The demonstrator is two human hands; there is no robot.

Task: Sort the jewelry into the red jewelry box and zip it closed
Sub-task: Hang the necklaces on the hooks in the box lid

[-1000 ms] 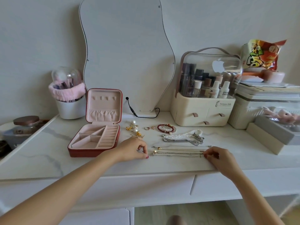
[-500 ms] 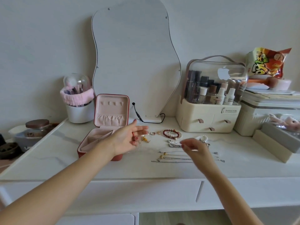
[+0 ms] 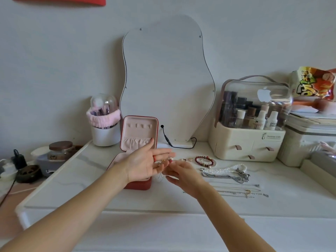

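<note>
left hand [image 3: 145,165]: it is held palm up and open in front of the red jewelry box [image 3: 139,140], with the fingers spread flat. some small gold earrings [image 3: 161,163] lie on the fingers, so it works as a little tray, not as a grip.
right hand [image 3: 181,174]: its fingertips are pinched close together at the left fingers. it seems to take one small piece from the palm, and a thin chain [image 3: 160,177] hangs below the two hands. which hand holds this chain i cannot tell.
red jewelry box: it stands open on the white table [image 3: 94,180], lid upright, pink inside. the left hand covers most of the lower tray, so i cannot see if something is already in the compartments.
still on the table: two rings [image 3: 186,159], a red bead bracelet [image 3: 203,161], a pearl necklace [image 3: 223,169], a silver chain [image 3: 222,177] and thin necklaces [image 3: 241,191], all to the right of the box, apart from each other.
step in hand: i judge it is to pick the small pieces one by one from the palm and put them in the box.
how to do it well: keep the left palm level and low over the open tray, so a dropped earring falls into the box. take only one piece each time. free the hanging chain first, because it can catch on the hooks and pull the others off.
progress: early, most jewelry is not yet sorted and the zip is open.
</note>
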